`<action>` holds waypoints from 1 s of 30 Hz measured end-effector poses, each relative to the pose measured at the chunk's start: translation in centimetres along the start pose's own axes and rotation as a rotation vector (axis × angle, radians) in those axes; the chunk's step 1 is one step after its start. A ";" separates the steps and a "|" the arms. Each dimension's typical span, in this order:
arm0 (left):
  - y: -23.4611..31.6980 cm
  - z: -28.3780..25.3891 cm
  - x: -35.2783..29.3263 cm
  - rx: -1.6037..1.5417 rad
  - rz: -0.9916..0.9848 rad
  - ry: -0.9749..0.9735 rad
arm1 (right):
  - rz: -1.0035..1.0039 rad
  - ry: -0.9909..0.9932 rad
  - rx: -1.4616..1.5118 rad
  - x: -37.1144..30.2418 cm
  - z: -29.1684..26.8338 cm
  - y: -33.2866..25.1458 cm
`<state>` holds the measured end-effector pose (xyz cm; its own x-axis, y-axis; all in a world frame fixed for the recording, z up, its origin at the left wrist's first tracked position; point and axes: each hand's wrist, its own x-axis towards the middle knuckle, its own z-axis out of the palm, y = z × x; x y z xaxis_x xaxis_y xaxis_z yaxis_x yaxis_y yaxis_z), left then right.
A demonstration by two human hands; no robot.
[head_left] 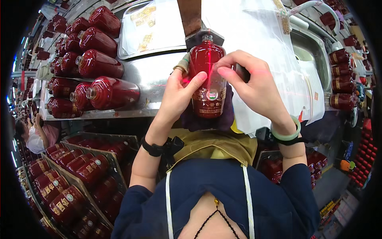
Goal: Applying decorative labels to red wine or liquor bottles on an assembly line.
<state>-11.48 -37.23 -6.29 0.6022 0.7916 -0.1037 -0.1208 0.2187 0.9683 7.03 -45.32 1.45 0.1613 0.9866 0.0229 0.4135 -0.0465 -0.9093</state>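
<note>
A dark red glass bottle [207,57] lies with its neck away from me, against a metal stop. Gold decoration and a small round pale label mark its lower half, and red laser lines cross it. My left hand [179,89] grips its left side, thumb on the front; wrapping covers a fingertip. Over the bottle's right side, my right hand [252,77] is closed in a pinch at the surface. What its fingertips hold, if anything, is too small to tell. A dark object [241,73] shows behind those fingers. Dark purple cloth [207,122] lies under the bottle.
Several red bottles [101,65] lie at the left of the metal bench. Behind them sits a tray [126,34] with gold decal sheets. White sheets [258,32] cover the right side, beside a sink [318,44]. Crates of bottles [79,171] stand below left.
</note>
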 end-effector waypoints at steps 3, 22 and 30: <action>0.4 0.2 0.2 -0.271 -0.103 -0.014 | -0.268 0.122 -0.117 1.6 0.9 1.9; 1.0 1.0 -0.2 -0.045 -0.109 -0.014 | 0.171 0.130 0.347 3.4 2.4 4.3; 1.2 1.0 -0.2 -0.034 -0.126 -0.011 | 0.178 0.145 0.356 3.5 2.4 4.5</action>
<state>-10.96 -37.65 -4.92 0.6228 0.7505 -0.2210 -0.0702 0.3349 0.9396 7.31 -41.70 -3.61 0.3371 0.9348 -0.1120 0.0369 -0.1320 -0.9906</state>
